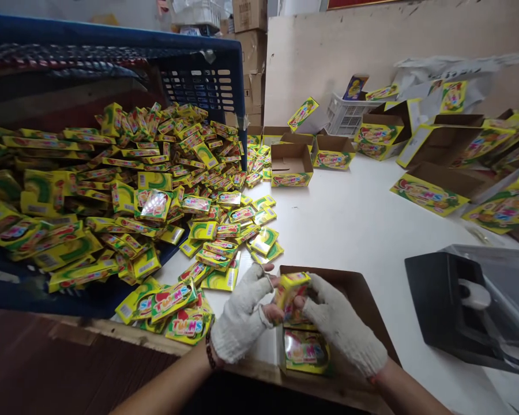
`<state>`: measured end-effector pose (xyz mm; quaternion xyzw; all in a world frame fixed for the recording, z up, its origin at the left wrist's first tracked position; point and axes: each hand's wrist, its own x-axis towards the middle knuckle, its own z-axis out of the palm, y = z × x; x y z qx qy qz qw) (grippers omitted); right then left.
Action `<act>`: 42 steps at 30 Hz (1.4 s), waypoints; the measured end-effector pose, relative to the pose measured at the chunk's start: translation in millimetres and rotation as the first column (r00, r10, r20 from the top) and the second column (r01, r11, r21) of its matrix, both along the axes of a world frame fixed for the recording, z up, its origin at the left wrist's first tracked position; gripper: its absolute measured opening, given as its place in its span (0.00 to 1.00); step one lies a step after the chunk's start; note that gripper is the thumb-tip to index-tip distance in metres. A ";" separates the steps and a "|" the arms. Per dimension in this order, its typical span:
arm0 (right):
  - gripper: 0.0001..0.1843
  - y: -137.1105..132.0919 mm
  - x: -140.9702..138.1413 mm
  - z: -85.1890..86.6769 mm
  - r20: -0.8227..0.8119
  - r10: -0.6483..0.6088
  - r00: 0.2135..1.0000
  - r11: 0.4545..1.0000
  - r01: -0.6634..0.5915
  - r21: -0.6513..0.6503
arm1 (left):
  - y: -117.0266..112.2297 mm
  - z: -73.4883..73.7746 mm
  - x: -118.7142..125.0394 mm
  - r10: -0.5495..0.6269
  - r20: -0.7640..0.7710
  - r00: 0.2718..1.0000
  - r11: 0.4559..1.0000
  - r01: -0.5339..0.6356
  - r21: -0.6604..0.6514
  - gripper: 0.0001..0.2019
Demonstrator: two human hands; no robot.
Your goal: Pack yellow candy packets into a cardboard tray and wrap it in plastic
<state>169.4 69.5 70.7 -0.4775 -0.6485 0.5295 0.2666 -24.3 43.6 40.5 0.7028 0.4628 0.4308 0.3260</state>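
Observation:
Both hands wear white fingerless knit gloves. My left hand (pixel 244 314) has its thumb and fingers closed at the left side of a few small yellow TWINS boxes (pixel 294 282). On their right side, my right hand (pixel 343 323) grips the same boxes; they are slightly blurred. Below the hands is an open brown carton (pixel 361 288), and inside it a TWINS box (pixel 307 351) lies face up. Beside my left wrist, several loose TWINS boxes (pixel 185 323) are piled near the table edge.
A large blue crate (pixel 237 75), tipped on its side, spills many yellow boxes onto the white table (pixel 341 225). Open display cartons (pixel 292 173) stand at the back and right. A black tape dispenser (pixel 436 305) sits at right. A white basket (pixel 350 115) is against the wall.

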 end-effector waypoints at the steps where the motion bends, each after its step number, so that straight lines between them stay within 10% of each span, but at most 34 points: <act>1: 0.19 0.9 3.0 -0.1 0.016 -0.030 0.999 1.000 0.030 -0.008 | 9.3 2.0 -6.4 0.031 -0.100 0.994 0.999 -0.027 0.040 0.22; 3: 0.20 1.3 11.9 -0.4 0.022 -0.068 0.997 0.997 0.068 -0.022 | 33.3 7.3 -26.4 0.153 -0.396 0.905 0.988 -0.146 0.049 0.20; 6: 0.25 2.4 25.4 -3.0 -0.059 -0.101 0.993 0.995 0.100 -0.021 | 70.3 16.9 -61.1 0.284 -0.828 0.483 0.871 -0.491 0.013 0.19; 8: 0.27 6.1 31.7 -6.2 -0.097 -0.112 0.989 0.994 0.111 -0.009 | 86.8 21.8 -78.0 0.216 -0.921 0.323 0.766 -0.641 -0.045 0.22; 11: 0.27 14.8 35.4 -8.9 -0.122 -0.106 0.987 0.994 0.105 -0.010 | 95.4 22.6 -86.9 0.142 -0.916 0.374 0.730 -0.664 -0.159 0.26; 15: 0.26 23.3 28.4 -1.7 -0.140 -0.063 0.988 0.997 0.056 -0.050 | 91.8 12.4 -78.9 0.285 -0.895 0.343 0.794 -0.608 0.020 0.21; 21: 0.21 31.2 -2.1 5.0 -0.143 -0.060 0.988 0.997 0.054 -0.045 | 79.6 -2.8 -67.0 0.403 -0.768 0.498 0.824 -0.562 0.068 0.19; 28: 0.22 33.4 -14.2 -6.7 -0.269 -0.100 0.958 0.992 0.074 -0.104 | 64.0 -3.6 -63.0 -0.004 -0.871 0.492 0.997 -0.065 -0.041 0.23; 33: 0.20 32.9 -5.2 -2.4 -0.165 -0.045 0.985 0.999 0.040 -0.031 | 80.8 -12.0 -62.5 -0.087 -0.862 0.499 0.993 -0.025 -0.115 0.25; 42: 0.11 48.4 -18.8 25.3 0.162 0.170 0.972 0.948 -0.206 0.241 | 51.1 59.6 -53.4 -0.127 -0.341 0.931 0.978 0.059 -0.201 0.26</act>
